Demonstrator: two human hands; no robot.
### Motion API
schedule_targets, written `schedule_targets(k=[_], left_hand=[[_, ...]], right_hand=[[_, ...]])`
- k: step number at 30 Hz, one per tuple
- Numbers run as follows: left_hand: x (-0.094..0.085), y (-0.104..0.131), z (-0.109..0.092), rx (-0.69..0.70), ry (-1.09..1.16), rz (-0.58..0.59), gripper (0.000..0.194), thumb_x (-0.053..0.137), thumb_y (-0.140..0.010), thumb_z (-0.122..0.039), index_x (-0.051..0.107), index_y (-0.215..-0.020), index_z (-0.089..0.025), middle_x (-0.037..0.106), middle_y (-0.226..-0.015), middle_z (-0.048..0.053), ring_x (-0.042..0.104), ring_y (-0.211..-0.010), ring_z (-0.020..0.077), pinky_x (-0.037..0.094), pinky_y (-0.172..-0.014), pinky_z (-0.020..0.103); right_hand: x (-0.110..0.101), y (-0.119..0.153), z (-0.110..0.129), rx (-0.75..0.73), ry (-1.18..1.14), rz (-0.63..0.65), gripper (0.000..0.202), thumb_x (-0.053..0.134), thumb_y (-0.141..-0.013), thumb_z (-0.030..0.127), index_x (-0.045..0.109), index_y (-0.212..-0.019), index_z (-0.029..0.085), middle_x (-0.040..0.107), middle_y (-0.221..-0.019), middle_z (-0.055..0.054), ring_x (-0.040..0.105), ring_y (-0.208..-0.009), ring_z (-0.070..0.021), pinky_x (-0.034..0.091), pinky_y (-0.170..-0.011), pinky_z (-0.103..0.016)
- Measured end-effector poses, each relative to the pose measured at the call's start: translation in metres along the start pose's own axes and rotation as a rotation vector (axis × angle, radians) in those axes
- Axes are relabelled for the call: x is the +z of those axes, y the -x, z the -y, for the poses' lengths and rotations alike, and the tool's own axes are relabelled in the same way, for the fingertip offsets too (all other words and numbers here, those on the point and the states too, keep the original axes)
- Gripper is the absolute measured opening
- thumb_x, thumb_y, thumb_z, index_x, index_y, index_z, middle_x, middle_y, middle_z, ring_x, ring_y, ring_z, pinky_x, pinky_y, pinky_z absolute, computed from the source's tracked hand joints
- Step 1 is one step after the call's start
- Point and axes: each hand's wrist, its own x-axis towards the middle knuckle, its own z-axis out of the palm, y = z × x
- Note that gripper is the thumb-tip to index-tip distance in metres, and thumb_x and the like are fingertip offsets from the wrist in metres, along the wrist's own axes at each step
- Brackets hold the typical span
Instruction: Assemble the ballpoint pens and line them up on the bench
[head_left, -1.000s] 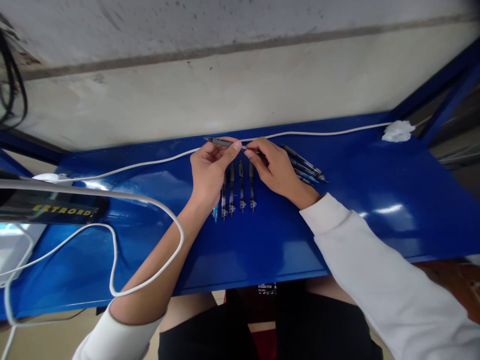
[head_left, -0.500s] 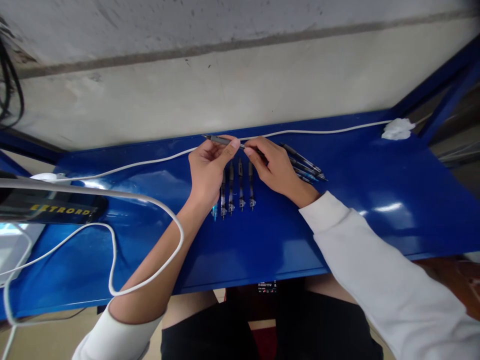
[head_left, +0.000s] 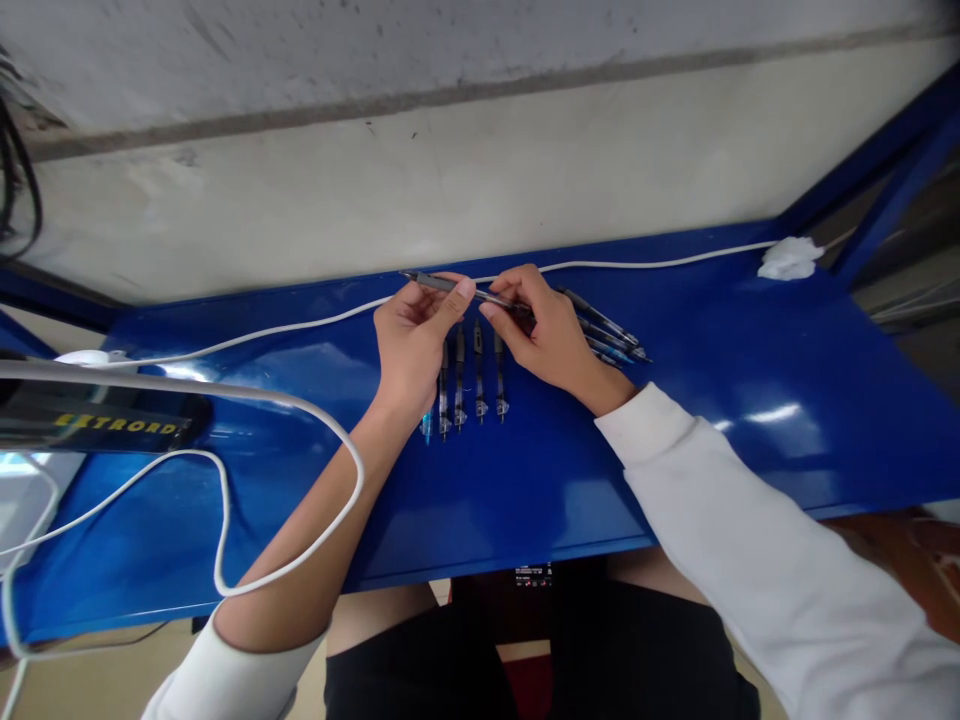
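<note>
My left hand [head_left: 415, 345] pinches a pen [head_left: 441, 283] by its dark grey grip, between thumb and fingers. The pen lies nearly level above the table, its tip pointing left and its clear barrel running right. My right hand [head_left: 544, 335] is around the rear part of that barrel, thumb below and index finger above, a small gap showing between their tips. The pen's rear end is partly hidden by these fingers. Below the hands, several pens [head_left: 480, 370] with grey grips and clear barrels lie side by side, one with a blue end [head_left: 427, 425] under my left wrist.
More pens [head_left: 611, 330] lie in a bunch right of my right hand on the blue table [head_left: 510, 500]. A white cable [head_left: 637, 264] runs along the back by the wall. Another cable [head_left: 358, 470] loops over my left forearm. Crumpled white material [head_left: 790, 258] sits at the back right.
My right thumb and index finger have parted slightly and shifted back along the pen, uncovering more of its clear barrel. My left hand keeps its grip.
</note>
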Motion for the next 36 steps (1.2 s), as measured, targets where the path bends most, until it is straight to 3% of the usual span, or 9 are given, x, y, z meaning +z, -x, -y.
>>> schedule_targets(k=[8,13,19,24,31,36], left_hand=[[0.0004,0.0006,-0.0022,-0.020,-0.027,-0.015,0.029,0.099,-0.090,-0.051,0.087,-0.099,-0.026,0.080,-0.092,0.003,0.076,-0.088,0.0197,0.061,-0.083,0.034],[0.0000,0.0002,-0.0019,-0.024,-0.016,-0.012,0.029,0.098,-0.090,-0.051,0.087,-0.099,-0.026,0.081,-0.094,0.003,0.078,-0.091,0.0207,0.062,-0.084,0.035],[0.0003,0.0006,-0.0026,-0.020,-0.014,-0.010,0.028,0.099,-0.090,-0.051,0.086,-0.097,-0.026,0.080,-0.092,0.003,0.077,-0.090,0.0198,0.063,-0.083,0.034],[-0.0006,0.0005,-0.0023,-0.016,-0.017,0.000,0.027,0.097,-0.092,-0.051,0.086,-0.098,-0.027,0.082,-0.095,0.003,0.077,-0.091,0.0200,0.063,-0.085,0.034],[-0.0011,-0.0008,-0.0002,-0.014,-0.012,-0.013,0.028,0.098,-0.090,-0.050,0.087,-0.097,-0.026,0.080,-0.091,0.003,0.075,-0.086,0.0180,0.060,-0.080,0.032],[-0.0004,-0.0004,-0.0002,-0.001,-0.004,-0.006,0.029,0.099,-0.089,-0.051,0.087,-0.098,-0.026,0.080,-0.092,0.003,0.075,-0.086,0.0175,0.060,-0.080,0.030]], right_hand=[[-0.0017,-0.0013,0.0024,-0.002,0.004,0.060,0.043,0.041,-0.124,0.056,0.060,-0.098,0.026,0.070,-0.090,-0.004,0.064,-0.080,-0.0201,0.052,-0.080,-0.036],[-0.0003,0.0007,0.0011,0.021,0.008,0.015,0.036,0.056,-0.118,0.061,0.062,-0.117,0.026,0.076,-0.102,-0.004,0.068,-0.083,-0.0201,0.053,-0.077,-0.034],[-0.0018,-0.0011,0.0028,0.012,0.037,0.062,0.044,0.043,-0.123,0.058,0.059,-0.096,0.027,0.067,-0.085,-0.002,0.059,-0.073,-0.0195,0.049,-0.075,-0.035],[-0.0002,-0.0003,0.0020,0.021,0.011,0.017,0.040,0.051,-0.119,0.065,0.060,-0.114,0.026,0.073,-0.097,-0.003,0.065,-0.080,-0.0198,0.051,-0.076,-0.034],[-0.0008,-0.0008,0.0014,0.006,0.039,0.062,0.043,0.042,-0.124,0.057,0.058,-0.097,0.026,0.067,-0.086,-0.002,0.060,-0.075,-0.0186,0.048,-0.075,-0.034],[0.0012,0.0000,-0.0009,-0.009,-0.015,0.006,0.036,0.058,-0.119,0.060,0.060,-0.114,0.025,0.073,-0.100,-0.003,0.066,-0.081,-0.0178,0.050,-0.077,-0.032]])
